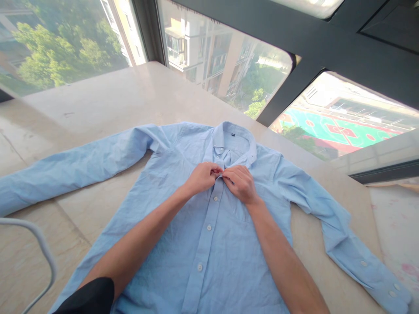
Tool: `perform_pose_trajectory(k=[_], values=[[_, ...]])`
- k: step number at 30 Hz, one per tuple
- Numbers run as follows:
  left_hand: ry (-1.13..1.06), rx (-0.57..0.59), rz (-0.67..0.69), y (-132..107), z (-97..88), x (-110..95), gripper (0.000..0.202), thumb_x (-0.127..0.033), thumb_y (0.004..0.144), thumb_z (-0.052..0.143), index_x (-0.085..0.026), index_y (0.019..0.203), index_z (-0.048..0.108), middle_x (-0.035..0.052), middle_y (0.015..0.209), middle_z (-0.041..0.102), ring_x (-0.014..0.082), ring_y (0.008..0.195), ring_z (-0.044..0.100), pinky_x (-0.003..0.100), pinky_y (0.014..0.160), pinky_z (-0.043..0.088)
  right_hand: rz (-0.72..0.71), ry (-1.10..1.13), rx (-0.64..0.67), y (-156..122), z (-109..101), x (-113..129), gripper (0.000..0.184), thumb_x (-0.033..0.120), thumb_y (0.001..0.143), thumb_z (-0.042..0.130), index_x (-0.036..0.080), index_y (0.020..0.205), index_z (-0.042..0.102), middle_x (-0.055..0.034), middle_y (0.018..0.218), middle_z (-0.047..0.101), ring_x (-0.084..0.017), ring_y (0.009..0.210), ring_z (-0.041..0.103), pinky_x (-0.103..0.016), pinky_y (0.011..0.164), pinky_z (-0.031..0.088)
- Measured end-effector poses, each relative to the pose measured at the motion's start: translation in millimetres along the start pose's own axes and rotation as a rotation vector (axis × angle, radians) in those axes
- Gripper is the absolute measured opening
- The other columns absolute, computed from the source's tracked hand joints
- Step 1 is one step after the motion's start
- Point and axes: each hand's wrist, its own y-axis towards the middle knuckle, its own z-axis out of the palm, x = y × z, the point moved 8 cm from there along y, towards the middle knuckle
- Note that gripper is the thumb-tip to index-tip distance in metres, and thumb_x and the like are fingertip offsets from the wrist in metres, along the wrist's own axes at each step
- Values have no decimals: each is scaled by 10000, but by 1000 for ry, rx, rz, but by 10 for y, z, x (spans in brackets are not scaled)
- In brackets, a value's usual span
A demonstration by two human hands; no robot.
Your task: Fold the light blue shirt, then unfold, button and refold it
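Head camera: a light blue cloth shirt with long sleeves [173, 259] lies front up on the pale stone window ledge [98, 104]. Its collar [218, 138] points to the far edge, and one bent sleeve [343, 244] goes toward the right edge. Just below the collar, the left hand [203, 178] and the right hand [241, 182] meet at the long front strip [212, 213], each with its fingers pinched together on the cloth. It looks like a job with a small button, but the fingers hide that spot. To do it well, one hand should hold the hole flat and open while the other tips the button sideways and slides it gently. Pulling hard could snap the thread. Keep the strip straight with the round white buttons [209, 227] below, so nothing bunches up.
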Motion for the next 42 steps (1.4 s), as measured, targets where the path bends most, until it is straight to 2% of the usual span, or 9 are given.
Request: perform_pose_trajectory(k=[5,10,15,20,28,35,42], values=[[-30,40,14,-21,-10,-69,343,-96,684,470,-170,887,737,-1,804,718,137,724,624,226,686,477,4,27,0,-4,2,-8,152,146,917,564,238,944,682,-50,931,746,-198,887,669,-368,825,489],[23,-25,22,-69,-75,-127,470,-136,701,518,-155,1154,642,24,890,705,159,818,636,266,787,507,-19,56,-16,6,-8,16,162,133,913,559,237,943,679,-54,973,753,-198,932,681,-370,848,500],[126,-24,100,-133,-36,-141,509,-215,735,615,-180,1242,583,49,978,706,191,926,640,320,884,500,16,59,1,-4,20,-27,157,138,897,563,235,954,673,-57,934,741,-204,906,672,-381,856,493],[75,-134,46,-186,-7,-40,373,-173,782,602,-183,1154,630,49,962,724,180,894,663,307,862,514,28,50,27,8,30,-37,147,142,898,553,232,945,658,-53,907,732,-206,873,661,-388,853,479],[2,-261,-41,-242,24,-7,241,-114,791,563,-181,998,665,37,934,726,168,859,668,297,825,528,45,40,75,10,84,-68,143,176,953,516,232,1018,630,-40,936,734,-186,896,668,-438,1042,385],[70,-289,-29,-258,49,-1,227,-109,801,548,-201,974,664,26,936,721,168,882,654,289,833,509,59,87,45,-17,100,-131,140,195,961,514,225,1009,643,-53,898,715,-205,889,645,-423,978,429],[116,-325,-3,-262,56,7,193,-116,811,548,-207,949,647,16,904,710,167,841,640,287,789,503,52,106,33,-14,89,-136,164,147,957,500,209,1003,645,-56,874,702,-206,868,621,-395,892,455]])
